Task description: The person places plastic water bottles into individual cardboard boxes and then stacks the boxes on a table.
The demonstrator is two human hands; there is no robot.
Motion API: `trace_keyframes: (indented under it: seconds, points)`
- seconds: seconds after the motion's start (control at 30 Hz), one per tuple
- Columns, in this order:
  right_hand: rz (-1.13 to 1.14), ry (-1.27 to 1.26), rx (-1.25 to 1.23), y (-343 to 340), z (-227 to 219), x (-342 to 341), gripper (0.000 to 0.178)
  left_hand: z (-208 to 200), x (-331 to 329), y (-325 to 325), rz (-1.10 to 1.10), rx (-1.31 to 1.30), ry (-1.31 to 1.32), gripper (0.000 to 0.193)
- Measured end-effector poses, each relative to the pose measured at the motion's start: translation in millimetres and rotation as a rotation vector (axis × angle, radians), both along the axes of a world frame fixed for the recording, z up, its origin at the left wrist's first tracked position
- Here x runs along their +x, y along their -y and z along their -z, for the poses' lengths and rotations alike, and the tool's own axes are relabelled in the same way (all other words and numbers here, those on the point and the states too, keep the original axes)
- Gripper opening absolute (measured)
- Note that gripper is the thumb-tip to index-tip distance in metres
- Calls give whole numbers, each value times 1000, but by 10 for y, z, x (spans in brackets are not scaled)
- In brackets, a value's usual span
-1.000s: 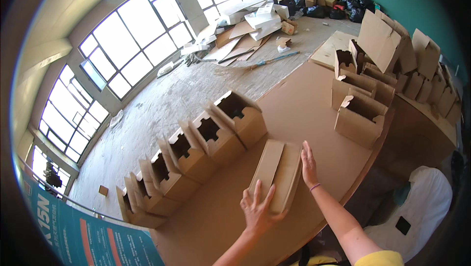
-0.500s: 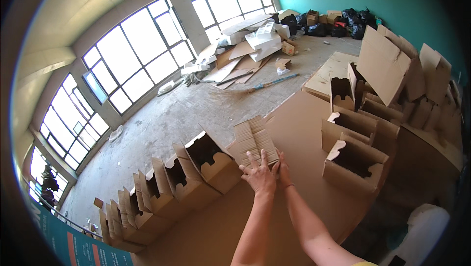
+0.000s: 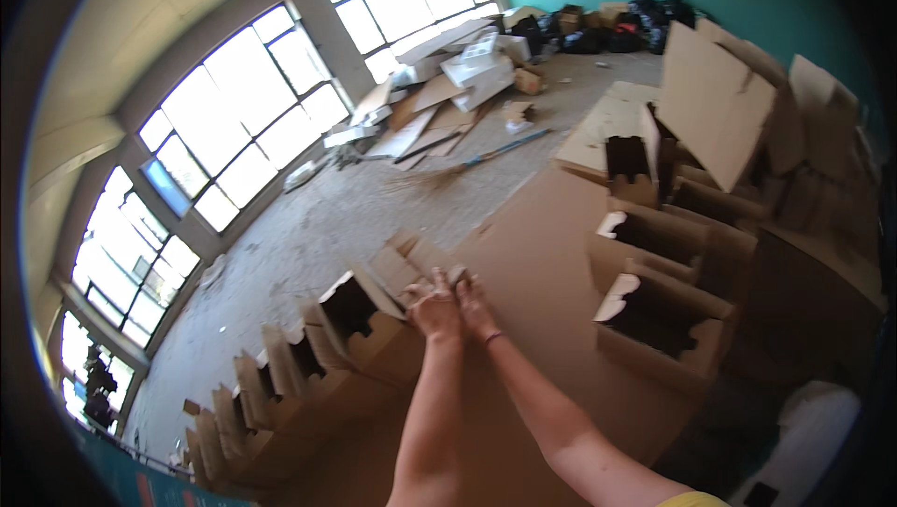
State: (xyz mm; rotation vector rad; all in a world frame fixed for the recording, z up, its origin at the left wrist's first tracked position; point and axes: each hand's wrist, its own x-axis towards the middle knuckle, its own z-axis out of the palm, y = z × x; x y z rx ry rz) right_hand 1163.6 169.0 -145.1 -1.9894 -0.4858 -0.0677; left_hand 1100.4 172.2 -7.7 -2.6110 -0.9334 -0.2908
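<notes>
My left hand [image 3: 434,309] lies over the near end of a ridged bundle of folded cardboard [image 3: 407,257], its fingers spread on the top. Beside it, my right hand [image 3: 476,307] presses against the bundle's right near edge. Motion blurs the fingertips and the bundle. Just left of the bundle, close to it, stands the end box of a row of open cardboard boxes [image 3: 374,348]. Their flaps stick up and their insides look dark. Underneath is a wide brown cardboard-covered surface [image 3: 533,255].
More open boxes [image 3: 659,315] stand on the right, with large cardboard sheets [image 3: 718,105] leaning behind. A broom [image 3: 486,159] lies on the floor beyond the surface. Farther off are a heap of white foam and cardboard [image 3: 458,77] and black bags [image 3: 584,40] by the green wall.
Both hands and the cardboard bundle have moved left, nearer the end box of the row. The whole view has also shifted somewhat.
</notes>
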Motion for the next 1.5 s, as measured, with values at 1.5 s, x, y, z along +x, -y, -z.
trace_keyframes:
  seconds: [1.5]
  points:
    - [-1617, 389, -595, 1479, -2170, -6331, 17, 2533, -11524, 2267, -1339, -485, 628, 33]
